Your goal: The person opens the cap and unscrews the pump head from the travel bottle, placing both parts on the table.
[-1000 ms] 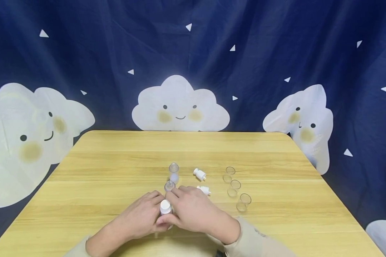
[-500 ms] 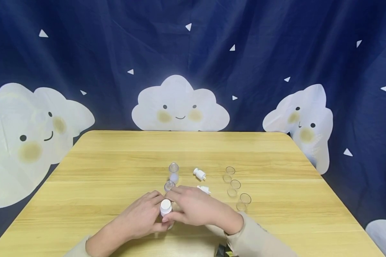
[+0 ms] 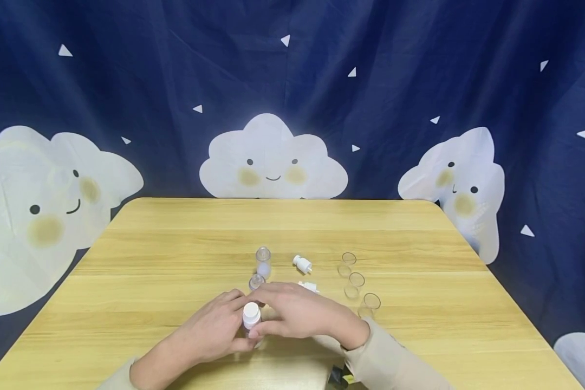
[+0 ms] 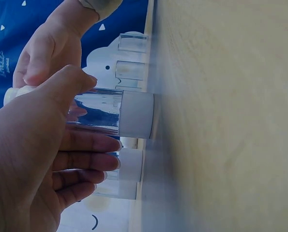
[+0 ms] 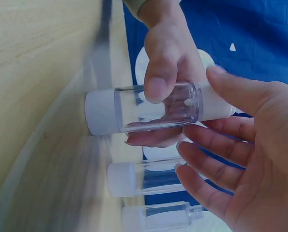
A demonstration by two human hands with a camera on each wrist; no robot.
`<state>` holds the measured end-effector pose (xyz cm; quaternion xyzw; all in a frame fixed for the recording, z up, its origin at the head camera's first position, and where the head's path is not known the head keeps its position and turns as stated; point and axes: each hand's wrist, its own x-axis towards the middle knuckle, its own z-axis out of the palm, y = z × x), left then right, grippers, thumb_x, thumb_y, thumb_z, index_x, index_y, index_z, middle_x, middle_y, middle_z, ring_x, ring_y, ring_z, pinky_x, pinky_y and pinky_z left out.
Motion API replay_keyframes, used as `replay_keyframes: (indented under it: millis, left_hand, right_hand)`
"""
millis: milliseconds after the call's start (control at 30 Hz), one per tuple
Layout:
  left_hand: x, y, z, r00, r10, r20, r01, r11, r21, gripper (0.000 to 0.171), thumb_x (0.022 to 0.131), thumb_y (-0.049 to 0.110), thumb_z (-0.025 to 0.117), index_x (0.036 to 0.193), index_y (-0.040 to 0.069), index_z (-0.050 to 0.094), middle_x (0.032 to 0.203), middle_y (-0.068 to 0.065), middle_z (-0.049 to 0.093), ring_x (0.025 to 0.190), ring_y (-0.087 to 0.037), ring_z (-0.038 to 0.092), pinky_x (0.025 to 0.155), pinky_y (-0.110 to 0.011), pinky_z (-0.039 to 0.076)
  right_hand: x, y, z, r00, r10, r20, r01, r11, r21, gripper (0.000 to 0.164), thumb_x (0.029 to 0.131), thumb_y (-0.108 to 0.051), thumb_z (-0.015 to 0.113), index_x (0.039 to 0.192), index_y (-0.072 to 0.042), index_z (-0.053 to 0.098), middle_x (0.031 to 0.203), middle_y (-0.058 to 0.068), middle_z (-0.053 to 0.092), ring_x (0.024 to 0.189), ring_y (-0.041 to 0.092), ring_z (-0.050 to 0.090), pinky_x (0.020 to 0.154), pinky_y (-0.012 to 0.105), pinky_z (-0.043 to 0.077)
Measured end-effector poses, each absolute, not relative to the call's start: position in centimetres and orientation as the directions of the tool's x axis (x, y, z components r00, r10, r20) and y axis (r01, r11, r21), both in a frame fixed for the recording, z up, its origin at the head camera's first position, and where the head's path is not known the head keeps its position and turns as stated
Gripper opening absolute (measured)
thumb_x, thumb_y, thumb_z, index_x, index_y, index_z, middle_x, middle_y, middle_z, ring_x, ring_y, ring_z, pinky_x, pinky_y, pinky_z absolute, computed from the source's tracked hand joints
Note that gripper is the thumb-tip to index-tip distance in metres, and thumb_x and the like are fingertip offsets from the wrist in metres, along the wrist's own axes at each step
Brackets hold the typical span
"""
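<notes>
An upright pump bottle (image 3: 251, 319) with a clear body, a white base and a white top stands between both hands. My left hand (image 3: 214, 327) grips its clear body, thumb on one side and fingers on the other. Around the white top (image 5: 214, 102) my right hand (image 3: 297, 309) has its thumb and forefinger on opposite sides, with the other fingers spread apart. The white base (image 4: 136, 115) is right at the tabletop. Just beyond the hands stands a second clear bottle (image 3: 257, 281), partly hidden, and behind it a third bottle (image 3: 263, 262).
Two white pump heads (image 3: 302, 264) lie on the wooden table (image 3: 175, 244), one partly behind my right hand. Three clear cylindrical covers (image 3: 357, 286) stand in a row further right. A black item (image 3: 338, 377) shows beside the right sleeve. A dark blue cloud-patterned curtain (image 3: 292, 65) hangs behind.
My right hand has turned slightly around the bottle's top, its thumb shifting right and a gap widening beside the top. The left hand and the other bottles stay put.
</notes>
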<state>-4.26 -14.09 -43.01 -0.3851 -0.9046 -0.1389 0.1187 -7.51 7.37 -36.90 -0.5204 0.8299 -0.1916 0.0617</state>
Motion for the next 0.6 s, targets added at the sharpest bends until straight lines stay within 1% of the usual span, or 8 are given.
replay_keyframes:
  millis: [100,200,267,367,467,600]
  left_hand:
    - [-4.3,-14.1,-43.0,-0.67,0.67,0.319,0.732,0.667,0.138,0.037,0.086,0.048,0.064,0.104,0.016,0.066,0.105,0.009,0.063,0.096,-0.01,0.055,0.087,-0.031,0.049]
    - [-4.3,-14.2,-43.0,-0.667,0.676,0.315,0.735,0.666,0.128,0.037,0.089,0.051,0.061,0.102,0.017,0.066,0.105,0.008,0.063,0.098,-0.011,0.055,0.088,-0.031,0.049]
    - [-4.3,-14.2,-43.0,-0.664,0.678,0.314,0.738,0.663,0.127,0.036,0.091,0.054,0.058,0.099,0.02,0.065,0.102,0.009,0.063,0.098,-0.011,0.055,0.088,-0.031,0.049]
    - [-4.3,-14.3,-43.0,-0.659,0.678,0.326,0.741,0.66,0.123,0.034,0.092,0.055,0.057,0.095,0.022,0.065,0.097,0.01,0.062,0.097,-0.011,0.056,0.088,-0.032,0.049]
    - [-4.3,-14.3,-43.1,-0.643,0.679,0.354,0.751,0.65,0.117,0.024,0.087,0.049,0.064,0.088,0.025,0.062,0.093,0.011,0.06,0.094,-0.011,0.056,0.086,-0.031,0.05]
    - [-4.4,-14.2,-43.2,-0.611,0.687,0.394,0.772,0.626,0.106,0.022,0.078,0.041,0.072,0.085,0.024,0.06,0.088,0.012,0.057,0.091,-0.011,0.057,0.083,-0.029,0.05]
  right_hand:
    - [-7.1,7.4,-36.6,-0.488,-0.867,0.106,-0.842,0.434,-0.321,0.058,0.09,-0.059,0.056,0.133,-0.021,0.055,0.127,-0.009,0.058,0.115,0.007,0.054,0.096,0.026,0.046]
    - [-6.5,7.2,-36.5,-0.508,-0.847,0.16,-0.856,0.475,-0.202,0.059,0.087,-0.065,0.055,0.125,-0.02,0.058,0.116,-0.01,0.06,0.101,0.008,0.058,0.082,0.026,0.051]
    - [-6.2,7.0,-36.6,-0.499,-0.84,0.214,-0.866,0.491,-0.094,0.06,0.086,-0.069,0.053,0.117,-0.018,0.059,0.107,-0.009,0.059,0.09,0.008,0.058,0.074,0.025,0.051]
    - [-5.9,6.6,-36.9,-0.472,-0.83,0.297,-0.86,0.507,0.049,0.061,0.084,-0.072,0.053,0.104,-0.015,0.06,0.093,-0.008,0.058,0.074,0.009,0.053,0.064,0.024,0.048]
    - [-5.6,6.3,-37.3,-0.458,-0.812,0.361,-0.841,0.527,0.119,0.06,0.083,-0.074,0.053,0.093,-0.015,0.059,0.078,-0.009,0.053,0.063,0.01,0.044,0.056,0.023,0.043]
    - [-5.5,6.1,-37.7,-0.458,-0.787,0.413,-0.829,0.546,0.12,0.056,0.082,-0.072,0.057,0.083,-0.016,0.055,0.068,-0.01,0.045,0.057,0.009,0.04,0.049,0.021,0.035]
